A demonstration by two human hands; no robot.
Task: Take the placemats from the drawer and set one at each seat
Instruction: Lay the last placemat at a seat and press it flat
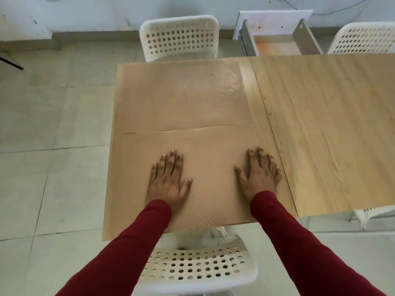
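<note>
Both hands lie flat and released on the near mat (213, 180), the left hand (168, 180) toward its middle, the right hand (259, 174) at its right edge; the pressing probably smooths and squares it before the near chair (198, 268). The far mat (181, 97) lies beyond it, edges touching, before the far chair (179, 37). The right half of the surface (331, 124) is bare. The drawer (277, 39) stands open; no mats show inside.

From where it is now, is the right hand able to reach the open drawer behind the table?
Probably not: the right hand lies flat on the near beige textured placemat, and the whole wooden table separates it from the open white drawer.
</note>
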